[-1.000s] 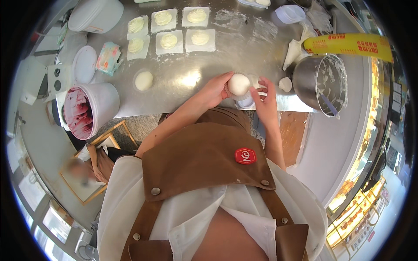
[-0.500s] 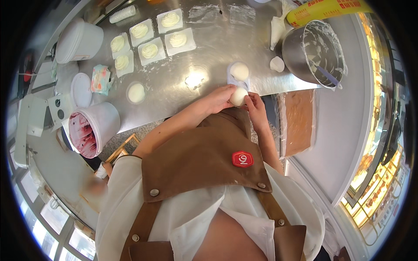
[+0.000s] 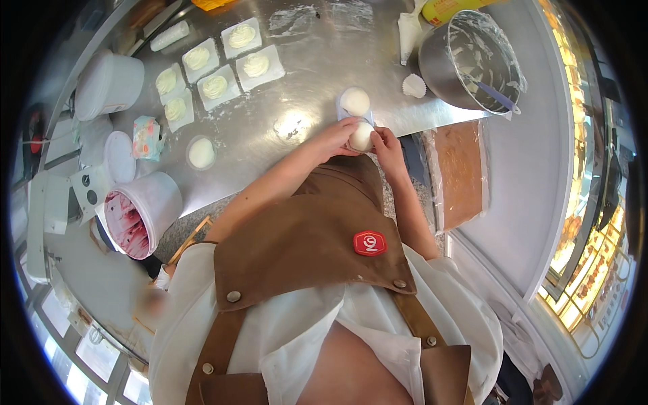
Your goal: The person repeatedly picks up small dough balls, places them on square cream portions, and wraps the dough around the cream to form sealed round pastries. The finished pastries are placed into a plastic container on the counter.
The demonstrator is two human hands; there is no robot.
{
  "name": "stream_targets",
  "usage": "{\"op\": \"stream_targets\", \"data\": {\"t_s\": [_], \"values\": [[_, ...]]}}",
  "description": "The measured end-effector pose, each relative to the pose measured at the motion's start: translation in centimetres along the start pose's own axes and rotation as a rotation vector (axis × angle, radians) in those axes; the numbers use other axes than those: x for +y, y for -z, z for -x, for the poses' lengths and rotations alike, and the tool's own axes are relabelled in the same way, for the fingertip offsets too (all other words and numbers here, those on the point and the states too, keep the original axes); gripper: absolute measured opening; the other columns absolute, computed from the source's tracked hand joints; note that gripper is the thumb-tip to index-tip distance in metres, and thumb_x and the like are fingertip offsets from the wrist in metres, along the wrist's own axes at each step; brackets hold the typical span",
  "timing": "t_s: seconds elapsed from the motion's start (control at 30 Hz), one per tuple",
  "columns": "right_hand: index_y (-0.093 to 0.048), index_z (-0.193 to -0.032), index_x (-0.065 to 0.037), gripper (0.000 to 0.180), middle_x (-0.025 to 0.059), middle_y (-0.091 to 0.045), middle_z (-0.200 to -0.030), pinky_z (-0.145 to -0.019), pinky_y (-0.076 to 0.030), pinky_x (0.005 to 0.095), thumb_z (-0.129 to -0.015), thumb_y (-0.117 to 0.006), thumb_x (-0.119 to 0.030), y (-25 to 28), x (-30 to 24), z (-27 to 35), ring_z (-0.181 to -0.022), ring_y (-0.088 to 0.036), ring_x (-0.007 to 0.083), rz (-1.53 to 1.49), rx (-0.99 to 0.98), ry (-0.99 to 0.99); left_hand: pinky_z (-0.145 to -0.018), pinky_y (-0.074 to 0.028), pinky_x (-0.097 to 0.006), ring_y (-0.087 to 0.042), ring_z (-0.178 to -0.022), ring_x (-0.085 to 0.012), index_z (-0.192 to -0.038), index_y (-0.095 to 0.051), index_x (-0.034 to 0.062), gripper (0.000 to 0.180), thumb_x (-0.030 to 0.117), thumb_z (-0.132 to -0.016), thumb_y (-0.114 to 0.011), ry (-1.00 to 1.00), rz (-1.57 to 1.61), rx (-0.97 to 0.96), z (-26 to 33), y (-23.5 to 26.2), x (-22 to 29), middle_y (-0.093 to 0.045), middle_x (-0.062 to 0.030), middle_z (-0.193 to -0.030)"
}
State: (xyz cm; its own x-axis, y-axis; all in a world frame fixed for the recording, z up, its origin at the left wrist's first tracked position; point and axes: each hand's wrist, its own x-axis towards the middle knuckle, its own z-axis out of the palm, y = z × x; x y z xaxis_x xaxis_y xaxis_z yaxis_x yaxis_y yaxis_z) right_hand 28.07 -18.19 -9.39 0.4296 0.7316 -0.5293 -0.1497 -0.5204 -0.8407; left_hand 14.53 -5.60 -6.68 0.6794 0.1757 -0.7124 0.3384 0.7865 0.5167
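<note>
White dough ball (image 3: pixel 361 137) sits cupped between both hands at the near table (image 3: pixel 310 81) edge, left hand (image 3: pixel 334 138) and right hand (image 3: pixel 388 142) closed around it, seemingly shaping it; another ball (image 3: pixel 354 101) rests just beyond.

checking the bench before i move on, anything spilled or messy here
Mostly tidy. White flour-like smears dust the steel bench near the far edge. The bucket on the left has red streaks inside. Both hands, left and right, hold a dough ball.
</note>
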Motion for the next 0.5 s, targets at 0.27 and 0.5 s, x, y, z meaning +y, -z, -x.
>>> {"op": "stream_targets", "data": {"t_s": [0.27, 0.5], "values": [[-0.056, -0.118, 0.003, 0.028, 0.0086, -0.063, -0.107, -0.085, -0.053, 0.0312, -0.099, -0.053, -0.017, -0.5, 0.4, 0.5, -0.096, -0.061, 0.0146, -0.055, 0.045, 0.051, -0.084, -0.056, -0.035, -0.059, -0.108, -0.0210, -0.148, -0.035, 0.0144, 0.045, 0.027, -0.105, -0.033, -0.070, -0.136, 0.009, 0.1, 0.1, 0.1, -0.048, -0.0112, -0.135], [-0.057, -0.110, 0.004, 0.024, 0.0079, -0.065, -0.095, -0.073, -0.051, 0.0268, -0.097, -0.055, -0.015, -0.8, -0.3, -0.5, -0.082, -0.060, 0.0120, -0.075, 0.089, 0.197, -0.067, -0.054, -0.029, -0.062, -0.076, -0.0173, -0.147, -0.035, 0.0109, 0.046, 0.029, -0.105, -0.036, -0.153, -0.250, 0.053, -0.9, 0.2, 0.2, -0.059, -0.0114, -0.117]]}}
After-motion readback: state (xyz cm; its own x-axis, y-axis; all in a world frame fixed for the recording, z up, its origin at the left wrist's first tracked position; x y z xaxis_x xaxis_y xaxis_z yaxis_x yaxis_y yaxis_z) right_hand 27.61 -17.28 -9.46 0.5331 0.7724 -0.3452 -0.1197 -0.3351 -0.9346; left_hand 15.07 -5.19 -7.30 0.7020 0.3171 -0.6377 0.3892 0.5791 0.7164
